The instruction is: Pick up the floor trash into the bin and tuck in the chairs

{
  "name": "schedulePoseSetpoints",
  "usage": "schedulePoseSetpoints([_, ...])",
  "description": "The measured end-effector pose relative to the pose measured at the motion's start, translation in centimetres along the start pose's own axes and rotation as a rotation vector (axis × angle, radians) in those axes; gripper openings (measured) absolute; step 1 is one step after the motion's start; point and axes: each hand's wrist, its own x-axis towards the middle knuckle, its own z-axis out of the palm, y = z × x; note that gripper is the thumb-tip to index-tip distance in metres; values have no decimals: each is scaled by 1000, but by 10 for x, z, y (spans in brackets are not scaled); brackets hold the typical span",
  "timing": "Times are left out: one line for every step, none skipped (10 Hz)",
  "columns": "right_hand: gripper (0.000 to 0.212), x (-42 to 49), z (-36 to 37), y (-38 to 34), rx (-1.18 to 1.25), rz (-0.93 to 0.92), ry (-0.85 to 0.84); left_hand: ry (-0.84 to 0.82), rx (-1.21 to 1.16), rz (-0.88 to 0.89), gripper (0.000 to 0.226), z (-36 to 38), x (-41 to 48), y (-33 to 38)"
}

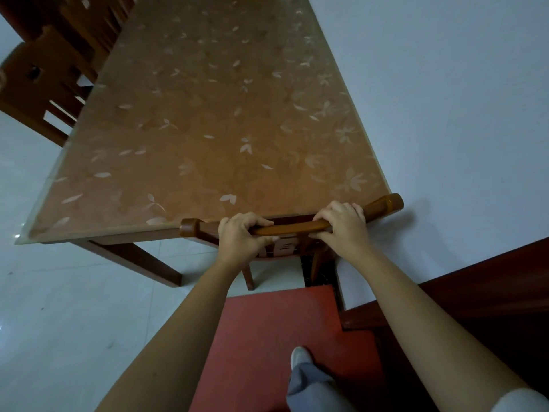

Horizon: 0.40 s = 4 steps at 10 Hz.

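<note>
A wooden chair (292, 228) stands at the near end of the dining table (208, 120), its curved top rail right against the table's edge and its seat hidden under the top. My left hand (242, 236) grips the rail left of its middle, fingers curled over the top. My right hand (341, 223) grips the same rail further right. No trash and no bin appear in view.
Two more wooden chairs (44, 78) stand along the table's left side. A red mat (273, 337) lies under my foot (300, 356). A white wall runs along the table's right side, and dark wooden furniture (490, 292) stands at my right. Pale tiled floor spreads to the left.
</note>
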Motion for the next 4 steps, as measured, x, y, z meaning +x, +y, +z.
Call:
schedulePoseSetpoints([25,-3,-4,-3,-8,4,-11,-34,12,-5,22,-2,0,1])
schedulePoseSetpoints([37,-7,-8,-6,-13,6,-58,-83,38,-3,23,-6,-2,3])
schedulePoseSetpoints([42,-10,-15,-9,42,18,-73,-131,75,12,37,-12,-5,1])
schedulePoseSetpoints([39,-15,-15,-9,74,-4,-33,-42,156,10,53,-16,-19,0])
